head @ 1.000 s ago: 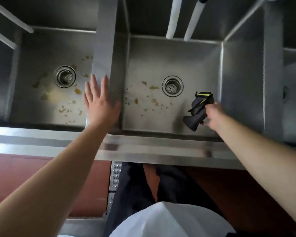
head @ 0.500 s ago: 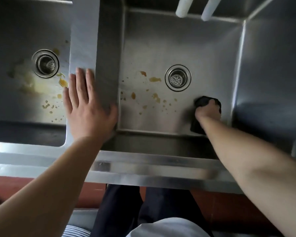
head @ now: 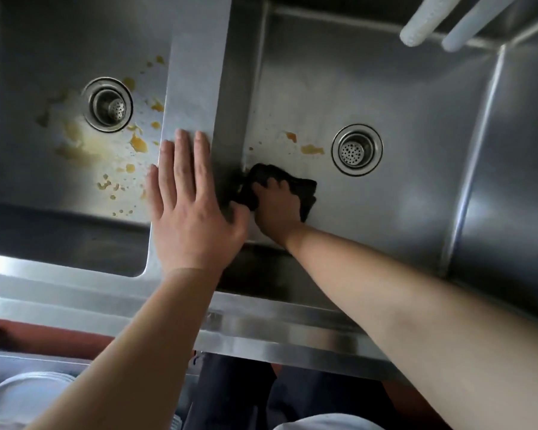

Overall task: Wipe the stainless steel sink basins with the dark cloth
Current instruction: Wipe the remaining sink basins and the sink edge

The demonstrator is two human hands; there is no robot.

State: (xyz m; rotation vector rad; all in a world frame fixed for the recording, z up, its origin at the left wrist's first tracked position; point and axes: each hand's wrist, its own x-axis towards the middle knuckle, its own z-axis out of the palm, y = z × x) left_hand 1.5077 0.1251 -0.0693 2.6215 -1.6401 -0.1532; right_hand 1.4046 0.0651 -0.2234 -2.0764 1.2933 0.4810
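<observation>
My right hand [head: 277,209] grips the dark cloth [head: 263,178] and presses it on the floor of the right basin [head: 416,193], in its near-left corner. Yellow-brown stains [head: 312,148] lie just beyond the cloth, left of the round drain [head: 357,149]. My left hand [head: 188,209] rests flat, fingers straight, on the steel divider [head: 196,88] between the basins. The left basin [head: 28,169] carries larger yellow stains [head: 139,143] around its drain [head: 107,104].
Two white tubes [head: 423,21] hang over the back of the right basin. The sink's front rim [head: 261,330] runs across below my arms. White plates [head: 25,395] are stacked at the bottom left, below the sink. My dark trousers [head: 230,395] show under the rim.
My right hand has swept the cloth leftward across the right basin's floor, from near the right wall to the left corner. The small stains near the front are gone. My left hand stays on the divider.
</observation>
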